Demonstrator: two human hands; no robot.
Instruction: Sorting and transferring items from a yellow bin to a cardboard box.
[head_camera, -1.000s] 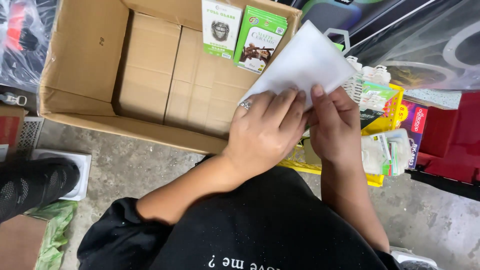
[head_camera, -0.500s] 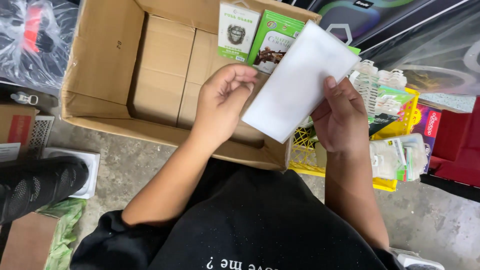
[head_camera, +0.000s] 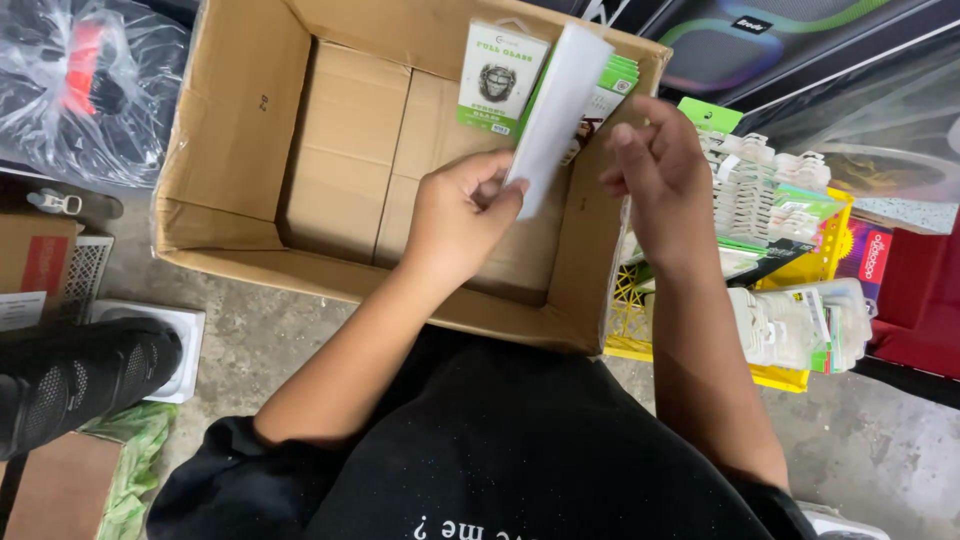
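While the left hand (head_camera: 455, 225) pinches the lower end of a flat white packet (head_camera: 556, 110) between thumb and fingers, the packet stands nearly edge-on above the open cardboard box (head_camera: 235, 150). Just right of the packet, the right hand (head_camera: 660, 185) hovers with fingers loosely spread, holding nothing. Inside the box lie smaller brown cartons (head_camera: 345, 150), and green-and-white retail packs (head_camera: 497, 80) lean against its far wall. Right of the box sits a yellow crate (head_camera: 790, 375) of white packaged items.
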